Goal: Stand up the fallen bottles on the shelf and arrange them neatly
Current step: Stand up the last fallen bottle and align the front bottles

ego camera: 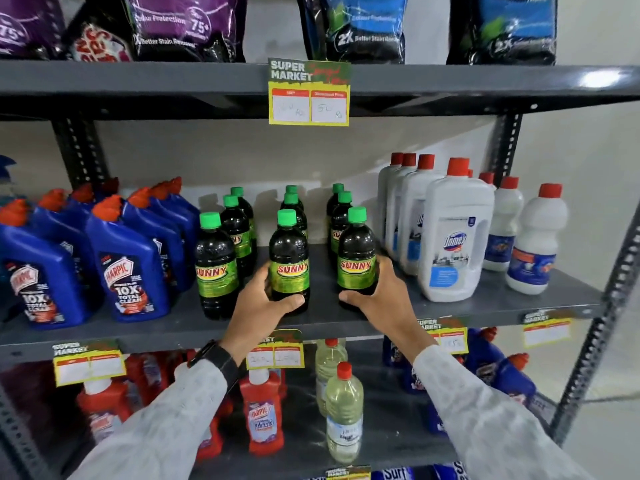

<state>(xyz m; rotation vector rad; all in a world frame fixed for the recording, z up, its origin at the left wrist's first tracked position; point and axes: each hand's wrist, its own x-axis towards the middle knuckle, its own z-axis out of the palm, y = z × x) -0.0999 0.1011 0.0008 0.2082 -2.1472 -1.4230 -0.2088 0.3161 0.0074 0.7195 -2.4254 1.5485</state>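
Several dark Sunny bottles with green caps stand upright in three rows on the grey middle shelf. My left hand wraps the base of the front middle Sunny bottle. My right hand grips the base of the front right Sunny bottle. The front left Sunny bottle stands untouched beside my left hand. Both held bottles rest upright near the shelf's front edge.
Blue Harpic bottles crowd the left of the shelf, white Domex bottles the right. Detergent bags sit on the shelf above. Red and clear bottles fill the shelf below. Price tags hang on the shelf edges.
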